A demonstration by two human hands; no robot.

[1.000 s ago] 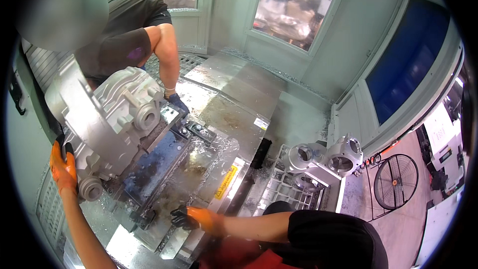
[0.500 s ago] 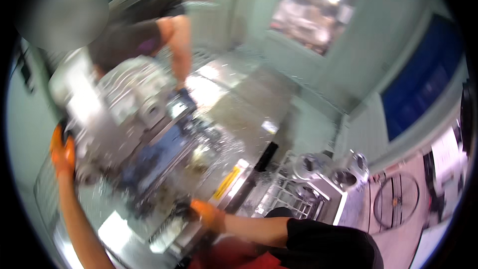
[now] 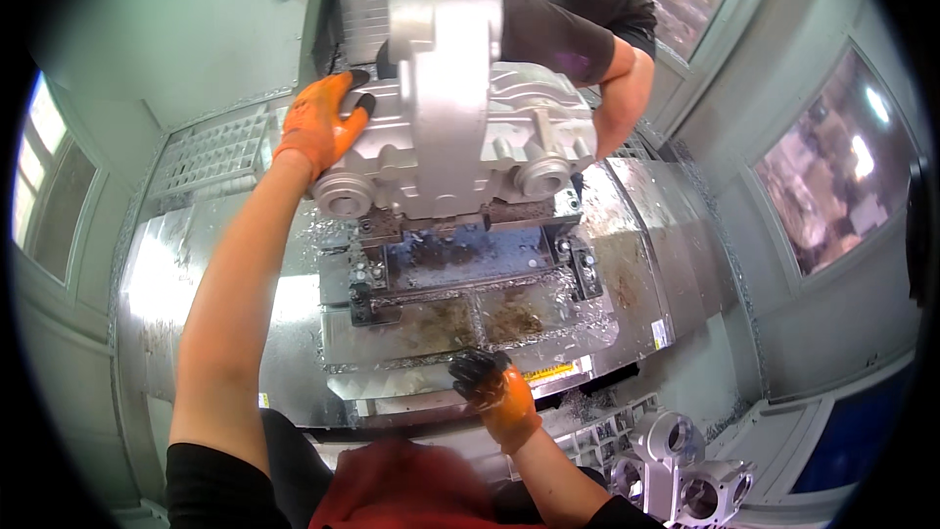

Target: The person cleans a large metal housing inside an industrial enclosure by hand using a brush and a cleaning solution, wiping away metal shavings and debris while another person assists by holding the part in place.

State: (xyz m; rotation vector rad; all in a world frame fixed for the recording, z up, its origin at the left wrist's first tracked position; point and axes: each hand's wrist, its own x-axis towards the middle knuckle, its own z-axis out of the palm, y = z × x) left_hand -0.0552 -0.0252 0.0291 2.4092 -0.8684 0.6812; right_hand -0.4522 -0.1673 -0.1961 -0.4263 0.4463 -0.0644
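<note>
The left hand (image 3: 315, 127), at 11 o'clock, spreads wide against the ribbed metal housing (image 3: 446, 127); the right hand (image 3: 496, 400), near 6 o'clock, curls loosely, nothing visible in it. The housing stands at 12 o'clock, beyond the blue fixture plate (image 3: 470, 257); a co-worker's arm (image 3: 625, 93) flanks its 3-o'clock end. Step in hand, apparently: steadying; any shift calls for two-ended support.

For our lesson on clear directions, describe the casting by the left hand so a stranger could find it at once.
Find the metal table in the middle. Toward its far side sits a large silver casting with a tall, upright section. The orange-gloved left hand against its left end sets it apart from the silver part at lower right.
</note>
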